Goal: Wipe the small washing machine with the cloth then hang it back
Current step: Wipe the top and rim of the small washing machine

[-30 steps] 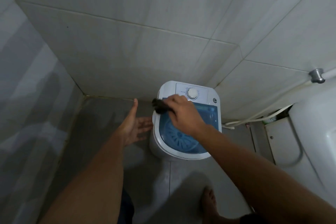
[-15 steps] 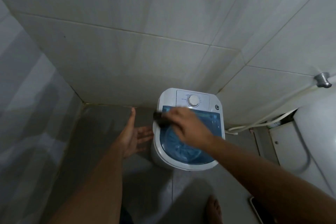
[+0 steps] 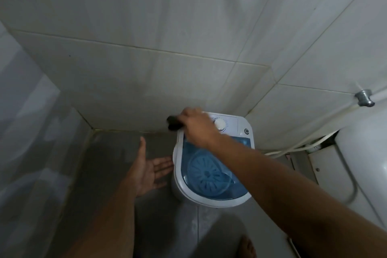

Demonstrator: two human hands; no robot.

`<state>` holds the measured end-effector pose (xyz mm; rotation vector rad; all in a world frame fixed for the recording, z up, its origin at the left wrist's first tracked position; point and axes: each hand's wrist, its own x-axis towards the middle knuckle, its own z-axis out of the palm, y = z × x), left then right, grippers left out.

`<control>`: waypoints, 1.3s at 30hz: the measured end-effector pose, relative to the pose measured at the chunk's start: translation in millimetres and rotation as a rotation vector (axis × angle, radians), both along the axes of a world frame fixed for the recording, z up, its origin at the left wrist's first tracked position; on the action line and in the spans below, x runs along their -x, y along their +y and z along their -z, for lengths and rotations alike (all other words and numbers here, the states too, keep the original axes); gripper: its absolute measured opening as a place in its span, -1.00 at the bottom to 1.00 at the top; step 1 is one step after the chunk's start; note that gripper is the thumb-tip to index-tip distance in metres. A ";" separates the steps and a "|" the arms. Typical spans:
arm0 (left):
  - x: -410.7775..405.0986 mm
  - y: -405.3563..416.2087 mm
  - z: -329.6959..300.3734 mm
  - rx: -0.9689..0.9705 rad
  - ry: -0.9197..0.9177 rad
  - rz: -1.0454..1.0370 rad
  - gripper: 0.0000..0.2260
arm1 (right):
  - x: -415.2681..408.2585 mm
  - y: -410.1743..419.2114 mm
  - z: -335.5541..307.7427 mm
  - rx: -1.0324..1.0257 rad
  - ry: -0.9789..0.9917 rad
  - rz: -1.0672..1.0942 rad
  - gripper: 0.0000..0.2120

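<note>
Head view: the small washing machine [image 3: 213, 161] stands on the floor [image 3: 117, 174] in the corner of a tiled room, at about 1 o'clock from the frame's centre. A dark cloth [image 3: 174, 124] is bunched at the machine's back-left corner, at 11 o'clock on its top — it is pinched in the right hand [image 3: 198, 129], whose grip is pressed together around the wad. The left hand [image 3: 150, 170] is held beside the machine at its 9 o'clock, fingers spread and palm up, holding nothing; whether it touches the casing cannot be told.

The cloth is judged soft and light, easily crumpled, and best held as a wad with a fold left free to drag over the surface. The machine looks like light plastic with a translucent blue lid [image 3: 211, 172] — it is likely to shift if pushed hard, so it may need steadying at its side wall.

The white dial [image 3: 219, 124] lies just beside the right hand at 3 o'clock and could be turned by a careless pass. A white hose [image 3: 297, 146] runs along the wall at the machine's 3 o'clock, and a white fixture [image 3: 366, 165] crowds the right side. No hook or rail for hanging is visible.
</note>
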<state>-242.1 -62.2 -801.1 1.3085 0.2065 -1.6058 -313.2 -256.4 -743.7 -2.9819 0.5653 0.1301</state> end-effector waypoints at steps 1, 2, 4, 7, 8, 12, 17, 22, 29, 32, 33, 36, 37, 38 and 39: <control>0.3 -0.1 -0.6 0.000 0.001 0.003 0.13 | -4.6 -18.1 -7.5 0.077 0.012 0.083 -0.46; 0.7 0.0 -1.9 -0.001 -0.001 0.005 0.14 | -4.6 -28.5 -12.6 0.133 0.052 0.110 -0.46; 0.4 0.1 -3.5 -0.002 -0.005 0.016 0.14 | 6.7 -22.8 -10.0 0.167 0.108 0.009 -0.47; -0.5 -0.2 -5.4 0.001 -0.016 0.021 0.06 | 43.5 12.3 -1.6 0.116 0.106 -0.252 -0.48; -0.6 -0.3 -5.7 0.000 -0.021 0.022 0.04 | 55.2 17.7 1.2 0.057 0.102 -0.335 -0.48; 0.6 -1.0 -6.4 -0.023 -0.044 0.028 0.10 | 54.3 -1.6 -6.5 -0.148 0.120 -0.332 -0.56; 4.8 -1.7 -10.3 -0.029 -0.056 0.038 0.15 | -1.3 -41.6 -8.2 0.083 -0.012 0.190 -0.53; 3.7 -4.0 -4.9 -0.045 -0.077 0.021 0.14 | 36.0 15.4 31.9 0.136 -0.052 -0.181 -0.42; 2.4 -4.5 0.0 -0.038 -0.050 0.004 0.06 | 46.3 -22.3 12.0 -0.179 -0.220 -0.208 -0.56; 3.4 -3.4 -0.5 -0.033 -0.048 0.006 0.06 | 13.5 -54.5 9.3 -0.093 -0.321 0.274 -0.58; 2.6 -2.9 0.1 -0.033 -0.045 0.001 0.06 | 8.8 -49.1 12.6 -0.071 -0.268 0.377 -0.57; 1.1 -3.6 0.5 -0.048 -0.029 -0.003 0.07 | 4.4 -1.3 32.6 -0.005 -0.128 0.191 -0.51; 1.0 -3.7 0.7 -0.045 -0.019 -0.005 0.07 | 4.3 18.8 35.6 -0.006 -0.071 0.015 -0.51; 1.2 -3.3 1.1 -0.043 -0.012 -0.010 0.06 | 2.3 32.9 33.8 -0.013 0.016 -0.117 -0.51; 1.4 -2.8 1.7 -0.039 -0.010 -0.013 0.06 | -4.3 36.2 28.0 -0.010 0.058 -0.177 -0.50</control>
